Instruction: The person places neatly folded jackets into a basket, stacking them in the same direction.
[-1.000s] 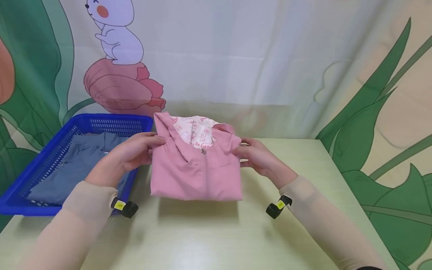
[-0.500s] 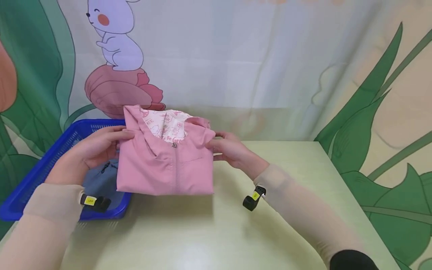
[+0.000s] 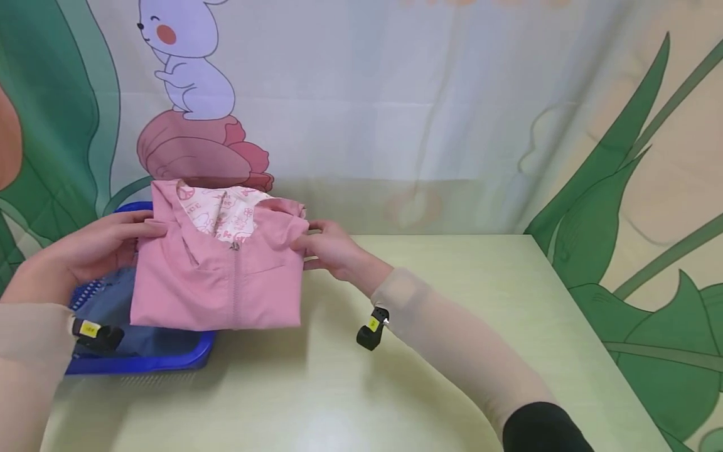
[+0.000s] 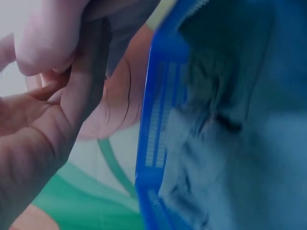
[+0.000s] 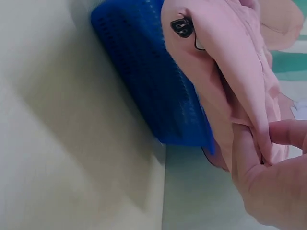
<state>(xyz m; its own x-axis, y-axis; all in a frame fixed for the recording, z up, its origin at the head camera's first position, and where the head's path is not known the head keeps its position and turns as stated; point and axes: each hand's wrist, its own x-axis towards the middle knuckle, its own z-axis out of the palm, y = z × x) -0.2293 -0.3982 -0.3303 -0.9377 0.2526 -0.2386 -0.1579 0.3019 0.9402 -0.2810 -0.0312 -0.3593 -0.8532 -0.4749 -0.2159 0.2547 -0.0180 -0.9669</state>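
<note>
A folded pink jacket point(image 3: 217, 282) with a front zipper and a white, pink-printed lining hangs in the air, overlapping the basket in the head view. My left hand point(image 3: 93, 251) pinches its left edge, thumb in front and fingers behind. On the opposite edge, my right hand point(image 3: 333, 251) grips the cloth the same way; the right wrist view shows thumb and fingers pressing a fold together. Beneath and behind the jacket stands a blue plastic basket point(image 3: 141, 365), its far part hidden. Folded blue-grey clothing point(image 4: 216, 158) lies inside the basket.
The pale table point(image 3: 429, 351) stretches out to the right of the basket. Behind it hangs a printed curtain point(image 3: 361, 125) with a rabbit and leaves. Small black cameras are strapped to both wrists.
Both hands have carried the pink jacket to the left, from above the table beside the basket to over the basket. Their grip on it looks the same.
</note>
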